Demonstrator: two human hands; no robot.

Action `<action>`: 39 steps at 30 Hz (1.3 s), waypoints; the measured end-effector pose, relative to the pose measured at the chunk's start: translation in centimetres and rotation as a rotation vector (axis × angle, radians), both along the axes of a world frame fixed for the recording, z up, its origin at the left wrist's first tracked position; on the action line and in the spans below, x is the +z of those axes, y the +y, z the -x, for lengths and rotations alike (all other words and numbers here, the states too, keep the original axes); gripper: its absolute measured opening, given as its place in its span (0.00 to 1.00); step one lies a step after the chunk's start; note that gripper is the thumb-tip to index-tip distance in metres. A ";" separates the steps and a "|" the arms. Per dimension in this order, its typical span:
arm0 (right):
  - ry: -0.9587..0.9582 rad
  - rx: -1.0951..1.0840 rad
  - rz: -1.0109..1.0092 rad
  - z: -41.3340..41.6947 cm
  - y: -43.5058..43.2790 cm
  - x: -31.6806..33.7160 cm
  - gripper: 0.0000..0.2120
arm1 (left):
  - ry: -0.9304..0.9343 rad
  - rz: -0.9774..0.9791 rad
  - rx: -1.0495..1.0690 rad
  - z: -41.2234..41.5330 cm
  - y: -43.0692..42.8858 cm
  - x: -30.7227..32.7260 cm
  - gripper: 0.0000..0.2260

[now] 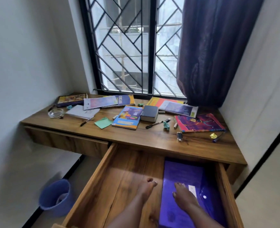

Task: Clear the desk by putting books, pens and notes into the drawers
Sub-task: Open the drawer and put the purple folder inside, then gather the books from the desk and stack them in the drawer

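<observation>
The purple folder (182, 170) runs off the bottom edge, partly under the right hand (183, 196).

The open drawer (119, 175) juts out under the counter's (136, 134) front, right of the shut drawer (66, 140). A folder (182, 173) lies in its right half. On the counter a thick book (150, 113) sits mid-way, a note (103, 122) to its left, a pen (154, 124) just before it. A window (127, 46) stands behind the counter; a bin (55, 196) stands on the floor, left.
</observation>
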State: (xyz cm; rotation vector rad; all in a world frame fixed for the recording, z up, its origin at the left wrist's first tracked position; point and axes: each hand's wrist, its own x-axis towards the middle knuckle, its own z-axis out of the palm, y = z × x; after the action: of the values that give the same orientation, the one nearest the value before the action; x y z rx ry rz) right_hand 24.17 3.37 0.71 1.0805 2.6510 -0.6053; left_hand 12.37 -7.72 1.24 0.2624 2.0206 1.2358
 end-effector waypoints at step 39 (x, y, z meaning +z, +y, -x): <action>0.374 -0.050 -0.031 24.0 -19.9 8.1 0.30 | 0.360 -0.010 -0.012 22.4 -19.3 8.2 0.14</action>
State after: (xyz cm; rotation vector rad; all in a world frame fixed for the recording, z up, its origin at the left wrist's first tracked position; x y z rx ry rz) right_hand 0.21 -16.51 8.79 1.1419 2.9611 -0.8534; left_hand -9.99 -27.01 9.46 0.5332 2.3113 1.2614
